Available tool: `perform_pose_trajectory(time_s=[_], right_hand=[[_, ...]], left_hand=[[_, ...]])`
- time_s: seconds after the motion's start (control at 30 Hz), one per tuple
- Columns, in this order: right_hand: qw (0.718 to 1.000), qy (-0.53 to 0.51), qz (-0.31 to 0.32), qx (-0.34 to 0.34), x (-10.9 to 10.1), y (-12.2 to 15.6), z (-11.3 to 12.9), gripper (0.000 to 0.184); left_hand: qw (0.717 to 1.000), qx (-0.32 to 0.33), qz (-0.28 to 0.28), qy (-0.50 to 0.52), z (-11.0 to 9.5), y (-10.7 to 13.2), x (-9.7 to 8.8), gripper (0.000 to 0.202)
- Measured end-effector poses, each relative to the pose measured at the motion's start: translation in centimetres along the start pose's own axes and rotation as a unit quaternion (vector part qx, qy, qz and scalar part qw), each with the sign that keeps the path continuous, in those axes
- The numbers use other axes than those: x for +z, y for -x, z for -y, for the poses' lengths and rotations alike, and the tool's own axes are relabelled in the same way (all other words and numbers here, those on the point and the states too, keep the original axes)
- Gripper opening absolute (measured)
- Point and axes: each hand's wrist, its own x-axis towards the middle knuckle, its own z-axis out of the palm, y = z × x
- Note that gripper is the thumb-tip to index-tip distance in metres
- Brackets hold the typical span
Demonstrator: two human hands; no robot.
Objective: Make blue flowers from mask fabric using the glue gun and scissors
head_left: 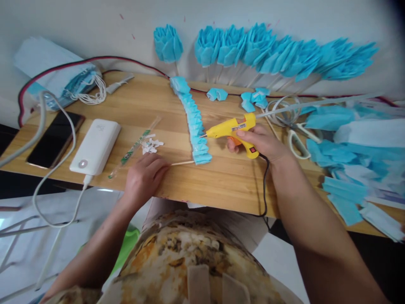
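Note:
My right hand (253, 141) is wrapped round the grip of a yellow glue gun (232, 126), fingers at its orange trigger. A long clear glue stick (294, 107) sticks out of the gun's back. The metal nozzle is at the right edge of a long pleated blue strip (194, 120) that lies on the table. My left hand (147, 173) is closed on the left end of a thin wooden stick (182, 163), whose other end meets the strip's near end. Small white scraps (152, 145) lie just beyond the left fingers.
Several blue flowers on sticks (232, 44) lean against the wall. Scissors (299, 143) and blue fabric pieces (341, 154) lie at right. A phone (55, 139), white power bank (95, 145) and cable are at left, with a bundle of masks (60, 69) behind. The gun's black cord (265, 185) hangs over the front edge.

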Motion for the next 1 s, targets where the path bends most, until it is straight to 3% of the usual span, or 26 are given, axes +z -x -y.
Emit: perform_pose_trajectory(time_s=[0.3, 1.0], right_hand=[[1.0, -0.021, 0.007, -0.004, -0.16, -0.21, -0.47, 0.051], [0.997, 0.012, 0.068, 0.018, -0.8, 0.5, 0.44, 0.046]], left_hand=[[0.999, -0.002, 0.025, 0.022, -0.35, -0.15, -0.6, 0.018], [0.999, -0.022, 0.011, 0.025, -0.05, -0.11, -0.34, 0.022]])
